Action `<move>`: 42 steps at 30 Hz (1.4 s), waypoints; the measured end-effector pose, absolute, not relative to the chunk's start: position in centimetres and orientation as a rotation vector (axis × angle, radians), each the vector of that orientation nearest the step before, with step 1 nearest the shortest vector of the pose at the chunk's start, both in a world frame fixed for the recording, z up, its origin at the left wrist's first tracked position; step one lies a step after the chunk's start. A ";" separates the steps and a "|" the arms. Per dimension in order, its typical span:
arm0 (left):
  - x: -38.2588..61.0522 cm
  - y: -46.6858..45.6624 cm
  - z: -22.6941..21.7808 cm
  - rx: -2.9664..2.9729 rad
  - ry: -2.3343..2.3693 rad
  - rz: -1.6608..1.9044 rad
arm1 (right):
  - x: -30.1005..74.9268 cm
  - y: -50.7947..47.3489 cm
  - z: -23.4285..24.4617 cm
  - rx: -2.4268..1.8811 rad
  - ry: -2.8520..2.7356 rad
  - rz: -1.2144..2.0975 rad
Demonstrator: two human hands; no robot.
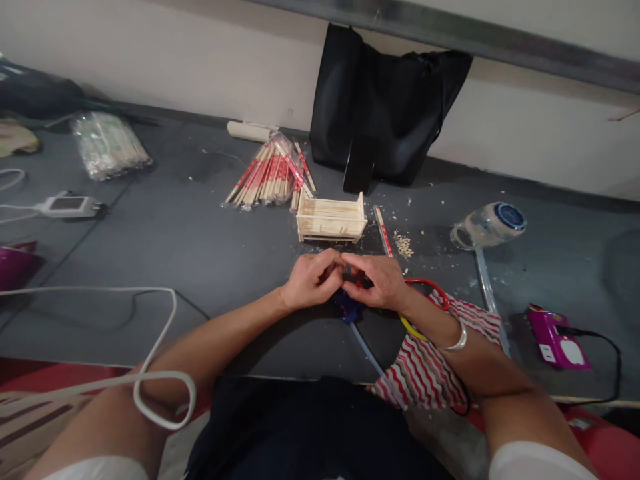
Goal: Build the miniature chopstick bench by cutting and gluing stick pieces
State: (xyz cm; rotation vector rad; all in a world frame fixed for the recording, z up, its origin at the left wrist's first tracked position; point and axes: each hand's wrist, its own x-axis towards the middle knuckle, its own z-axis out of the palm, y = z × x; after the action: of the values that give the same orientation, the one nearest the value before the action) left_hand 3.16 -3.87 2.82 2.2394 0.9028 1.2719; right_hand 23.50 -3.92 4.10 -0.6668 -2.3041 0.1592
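Note:
My left hand (pixel 313 280) and my right hand (pixel 377 280) meet fingertip to fingertip over the dark grey table (pixel 200 240), both closed in a pinch on something small I cannot make out. Just beyond them stands a small box-like frame built of wooden sticks (pixel 331 218). A blue tool with a pale stem (pixel 350 312) lies under my hands. A single red-wrapped chopstick (pixel 383 230) lies right of the frame, beside wood crumbs (pixel 404 245).
A bundle of red-wrapped chopsticks (pixel 270 175) lies behind the frame, a black bag (pixel 385 107) and phone (pixel 360 165) at the wall. A clear jar (pixel 487 225) lies right, a pink device (pixel 555 337) farther right. A red-striped cloth (pixel 430 367) lies under my right arm. White cable (pixel 150 373) crosses left.

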 end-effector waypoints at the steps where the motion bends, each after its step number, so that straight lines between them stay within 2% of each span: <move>1: 3.1 -3.8 2.9 2.253 0.878 1.287 | 23.5 -3.9 4.1 -0.653 -2.308 0.155; 7: 3.4 -4.0 3.5 2.296 0.681 1.353 | 23.4 -4.0 4.1 -0.698 -2.316 0.050; 15: 3.0 -4.0 3.8 2.548 0.534 1.250 | 23.3 -4.0 4.6 -0.552 -2.391 -0.128; 19: 2.9 -3.8 3.9 2.469 0.608 1.429 | 23.8 -3.5 4.5 -0.675 -2.472 -0.102; 24: 2.9 -3.3 4.0 2.264 0.957 1.588 | 24.7 -3.5 6.5 -1.069 -2.641 0.008; 30: 3.0 -2.2 3.2 2.091 1.035 1.651 | 25.0 -6.2 9.9 -1.140 -2.956 0.260; 37: 3.2 -2.7 2.8 2.117 0.942 1.660 | 23.0 -7.6 7.6 -1.259 -3.003 0.285; 42: 2.6 -2.1 3.2 2.035 0.982 1.751 | 24.7 -6.5 7.6 -1.121 -2.800 0.622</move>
State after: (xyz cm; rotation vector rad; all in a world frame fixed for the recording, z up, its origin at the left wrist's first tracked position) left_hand 2.58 -2.06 3.19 2.0354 0.9822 1.7508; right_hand 24.70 -6.52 7.60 -1.1206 -2.8005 0.6224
